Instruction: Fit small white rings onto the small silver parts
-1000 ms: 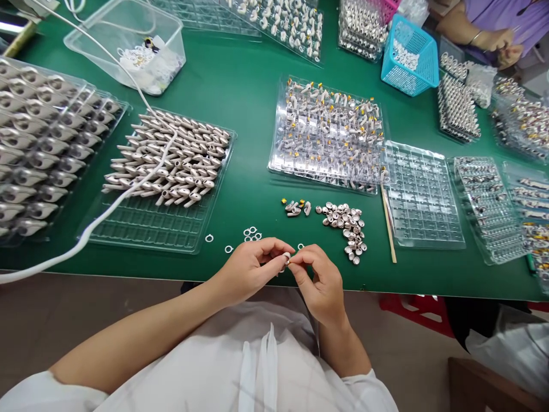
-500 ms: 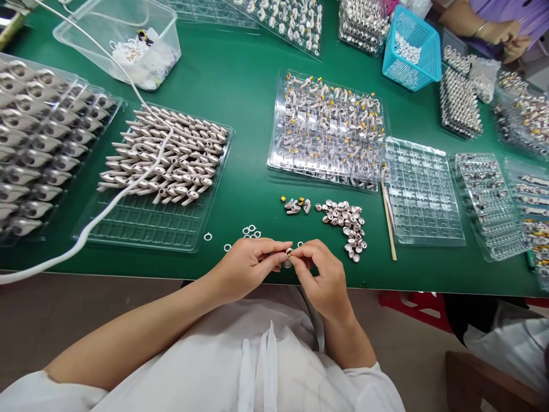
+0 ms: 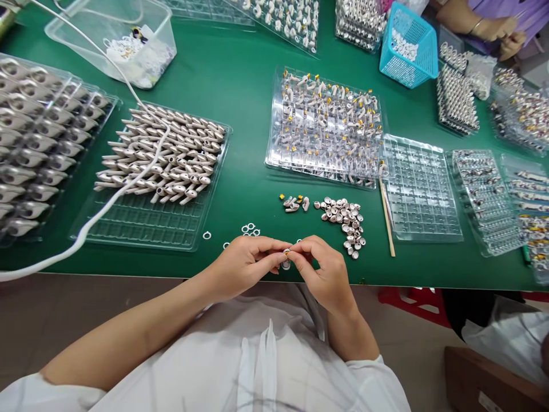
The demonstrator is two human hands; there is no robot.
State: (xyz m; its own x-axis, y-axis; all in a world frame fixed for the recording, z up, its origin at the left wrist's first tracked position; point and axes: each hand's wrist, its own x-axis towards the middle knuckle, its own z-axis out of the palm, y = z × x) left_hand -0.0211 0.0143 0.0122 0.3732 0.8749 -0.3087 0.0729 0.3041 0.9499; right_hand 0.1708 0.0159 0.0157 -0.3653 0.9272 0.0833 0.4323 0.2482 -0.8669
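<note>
My left hand (image 3: 246, 264) and my right hand (image 3: 322, 268) meet at the near edge of the green table (image 3: 240, 86). Both pinch one small earbud part (image 3: 286, 258) between thumb and fingertips. Just beyond my fingers lie several white rings (image 3: 250, 230). A small heap of silvery caps (image 3: 346, 220) and a few loose parts with yellow tips (image 3: 294, 203) sit a little farther off, to the right.
A tray of beige earbud shells (image 3: 165, 160) crossed by a white cable (image 3: 107, 200) lies left. A tray of small parts (image 3: 326, 129), an empty clear tray (image 3: 419, 191) and a wooden stick (image 3: 386, 214) lie right. Another person's hands (image 3: 500, 31) work beside a blue basket (image 3: 405, 48).
My fingertips have closed tighter together on the small part and shifted slightly. The view has tilted a little. Nothing else on the table has moved.
</note>
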